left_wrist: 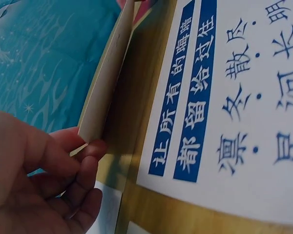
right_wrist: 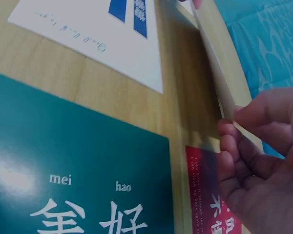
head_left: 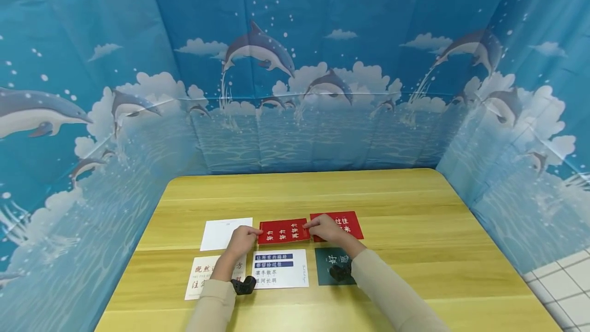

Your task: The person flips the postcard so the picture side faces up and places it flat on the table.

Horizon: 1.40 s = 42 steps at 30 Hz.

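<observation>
A red card (head_left: 284, 231) with white Chinese characters is stretched between both hands, raised off the table and tilted in the wrist views, where its pale back (left_wrist: 107, 83) shows. My left hand (head_left: 241, 242) pinches its left end between thumb and fingers. At the opposite end, my right hand (head_left: 326, 228) pinches the card's edge (right_wrist: 219, 80). Just beyond the right hand lies another red card (head_left: 352, 223), partly covered by that hand. A white card with blue bands (head_left: 280, 275) lies flat below the held card.
A nearly blank white card (head_left: 218, 233) and a cream card with brown characters (head_left: 198, 275) lie at left, the latter partly behind the left arm. Under the right forearm is a dark green card (head_left: 324, 268). The wooden table (head_left: 396, 193) meets a dolphin-printed blue curtain (head_left: 322, 132).
</observation>
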Each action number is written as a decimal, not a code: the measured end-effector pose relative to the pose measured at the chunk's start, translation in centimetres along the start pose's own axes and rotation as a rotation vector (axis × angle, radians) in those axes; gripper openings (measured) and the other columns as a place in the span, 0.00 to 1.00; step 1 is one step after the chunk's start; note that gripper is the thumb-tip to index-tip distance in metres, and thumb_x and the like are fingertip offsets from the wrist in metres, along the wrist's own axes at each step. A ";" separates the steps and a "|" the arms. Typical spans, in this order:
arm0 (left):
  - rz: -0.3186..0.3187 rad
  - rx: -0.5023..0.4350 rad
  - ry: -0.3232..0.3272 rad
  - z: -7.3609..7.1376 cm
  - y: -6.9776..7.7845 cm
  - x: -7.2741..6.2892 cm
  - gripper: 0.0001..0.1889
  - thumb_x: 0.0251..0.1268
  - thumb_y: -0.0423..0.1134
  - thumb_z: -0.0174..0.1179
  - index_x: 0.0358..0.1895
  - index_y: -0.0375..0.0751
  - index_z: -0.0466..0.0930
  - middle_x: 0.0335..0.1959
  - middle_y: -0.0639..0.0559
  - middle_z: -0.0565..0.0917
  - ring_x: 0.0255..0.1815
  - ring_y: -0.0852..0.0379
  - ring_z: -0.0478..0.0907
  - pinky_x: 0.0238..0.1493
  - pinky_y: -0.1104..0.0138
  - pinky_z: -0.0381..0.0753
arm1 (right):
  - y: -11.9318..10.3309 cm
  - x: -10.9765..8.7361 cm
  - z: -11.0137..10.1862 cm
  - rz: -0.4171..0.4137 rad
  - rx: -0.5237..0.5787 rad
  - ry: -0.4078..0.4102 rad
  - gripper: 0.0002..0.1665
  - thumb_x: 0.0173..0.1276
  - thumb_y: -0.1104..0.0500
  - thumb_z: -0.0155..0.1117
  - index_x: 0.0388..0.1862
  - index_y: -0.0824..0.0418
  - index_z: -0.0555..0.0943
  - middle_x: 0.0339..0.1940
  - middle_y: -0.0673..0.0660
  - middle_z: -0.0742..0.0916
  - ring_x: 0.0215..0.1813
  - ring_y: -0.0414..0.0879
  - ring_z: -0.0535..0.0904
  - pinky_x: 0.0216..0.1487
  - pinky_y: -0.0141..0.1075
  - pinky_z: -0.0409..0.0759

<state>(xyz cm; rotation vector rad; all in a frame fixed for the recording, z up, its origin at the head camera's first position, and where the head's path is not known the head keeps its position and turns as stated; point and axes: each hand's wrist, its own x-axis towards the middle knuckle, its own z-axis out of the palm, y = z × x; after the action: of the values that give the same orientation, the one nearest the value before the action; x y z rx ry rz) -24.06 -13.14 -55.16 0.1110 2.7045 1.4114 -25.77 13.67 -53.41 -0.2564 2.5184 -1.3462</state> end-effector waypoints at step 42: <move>-0.052 0.112 0.113 2.1 1.9 -0.1 0.15 0.56 0.27 0.49 0.44 0.25 0.80 0.40 0.36 0.81 0.16 0.58 0.68 0.16 0.70 0.62 | -0.5 0.4 3.1 0.008 -0.159 0.120 0.21 0.57 0.65 0.65 0.50 0.71 0.78 0.43 0.64 0.82 0.26 0.45 0.76 0.21 0.34 0.75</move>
<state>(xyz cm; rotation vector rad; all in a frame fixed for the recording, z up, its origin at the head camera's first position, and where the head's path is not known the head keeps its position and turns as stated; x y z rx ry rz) -23.64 -10.36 -54.73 -0.0327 2.8545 1.2896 -25.14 10.88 -54.68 -0.2032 2.7272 -1.1925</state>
